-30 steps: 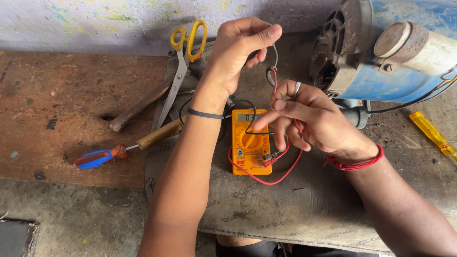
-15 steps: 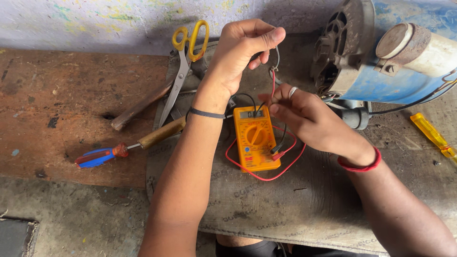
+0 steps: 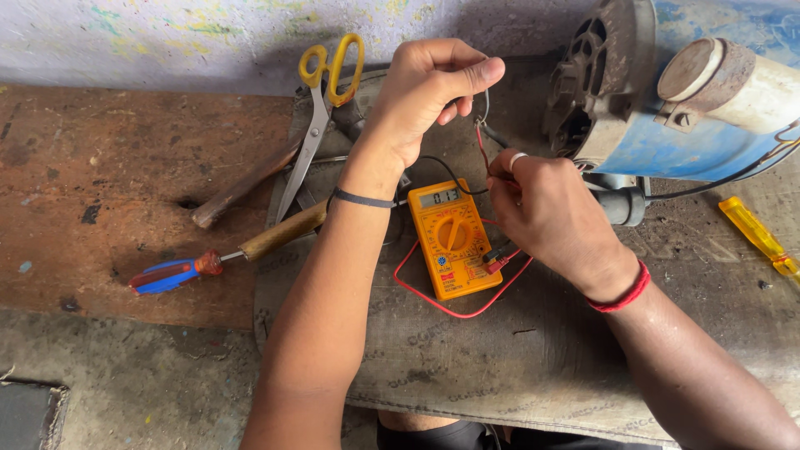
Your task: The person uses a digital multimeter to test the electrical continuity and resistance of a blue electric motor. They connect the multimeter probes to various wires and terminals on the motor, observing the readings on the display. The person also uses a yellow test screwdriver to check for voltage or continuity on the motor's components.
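Head view shows the left hand [image 3: 429, 92] pinching a thin wire [image 3: 486, 107] and the right hand [image 3: 546, 208] closed on the red probe [image 3: 482, 148], while the orange multimeter [image 3: 454, 239], lying on the mat [image 3: 467, 358] between both forearms, already gives 1 reading.

Glossy orange plastic multimeter [image 3: 451, 240] on rough grey woven cloth mat [image 3: 467, 367]; blue motor housing [image 3: 667, 133] w/ rusty, matt metal; scuffed brown wood bench [image 3: 100, 167].

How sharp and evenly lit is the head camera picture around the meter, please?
Head view: soft, even daylight, no hard shadows; the orange meter is sharp, its screen free of glare; both the left hand and right hand show crisp, unblurred.
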